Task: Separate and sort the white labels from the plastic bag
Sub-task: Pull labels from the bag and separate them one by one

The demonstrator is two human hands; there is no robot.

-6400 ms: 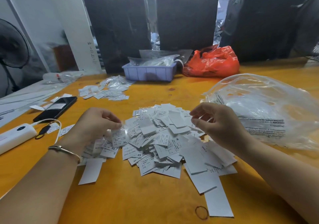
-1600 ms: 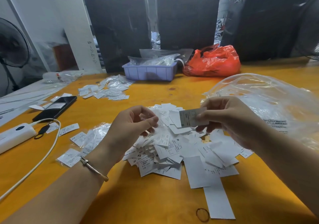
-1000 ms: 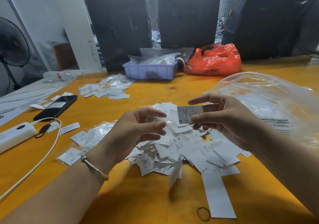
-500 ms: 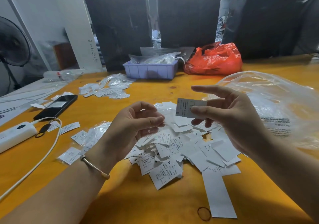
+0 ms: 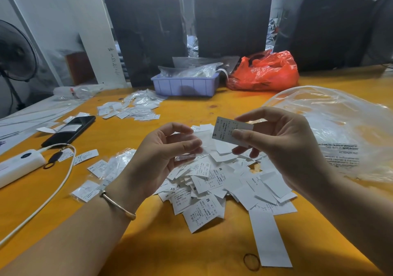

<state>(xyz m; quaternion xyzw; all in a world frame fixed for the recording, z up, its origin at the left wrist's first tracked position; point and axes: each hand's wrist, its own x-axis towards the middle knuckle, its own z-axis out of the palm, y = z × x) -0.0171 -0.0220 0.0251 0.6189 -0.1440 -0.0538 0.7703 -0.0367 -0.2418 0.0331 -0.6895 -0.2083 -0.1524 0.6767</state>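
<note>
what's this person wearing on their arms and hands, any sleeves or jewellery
Both forearms are bare, with no sleeves in view. The left wrist carries a thin gold-coloured bangle, a plain smooth band. The left hand and right hand show no gloves, rings or watch. The fingernails look short and unpainted.

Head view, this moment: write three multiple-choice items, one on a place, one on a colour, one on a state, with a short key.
1. Where is the tray?
A. far edge of the table, left of the red bag
B. under the label pile
C. beside the phone
2. What colour is the tray?
A. green
B. lavender
C. black
3. What does the right hand do?
A. lies flat
B. grips the phone
C. pinches a label marked S

Key: A, it stands beside the red bag; B, pale purple walls; C, thumb and fingers clamp the label.
</note>
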